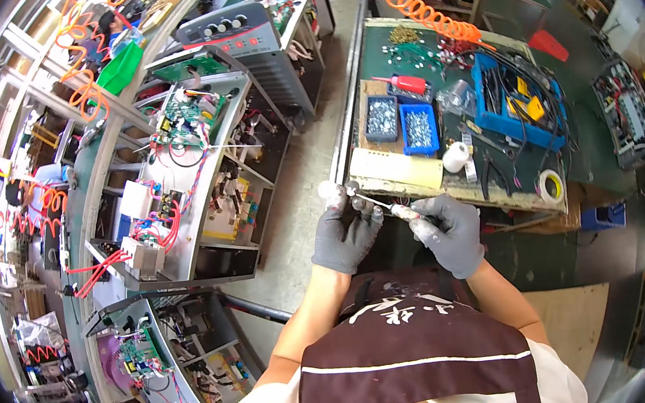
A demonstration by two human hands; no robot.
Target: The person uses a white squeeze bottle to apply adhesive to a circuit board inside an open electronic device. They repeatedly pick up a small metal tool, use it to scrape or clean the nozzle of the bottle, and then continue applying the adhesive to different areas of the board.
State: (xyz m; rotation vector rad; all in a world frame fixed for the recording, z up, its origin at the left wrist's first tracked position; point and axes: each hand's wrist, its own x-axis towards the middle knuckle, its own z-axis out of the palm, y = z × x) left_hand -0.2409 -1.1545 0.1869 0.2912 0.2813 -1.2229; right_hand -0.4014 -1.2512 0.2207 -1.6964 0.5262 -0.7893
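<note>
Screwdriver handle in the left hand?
No, the right hand grips the handle of the screwdriver, whose shaft points toward the left hand.

On a rectangular table (529, 202), the frontmost oblong plastic parts tray (422, 151) sits with an open plastic tool bin (518, 134) at three o'clock and a round tape roll (543, 187) at four.

Orange coiled hose (421, 5) cropped at top, brown apron (411, 347) cut off at bottom, piece (351, 188) by left hand (345, 240) indistinct
</note>
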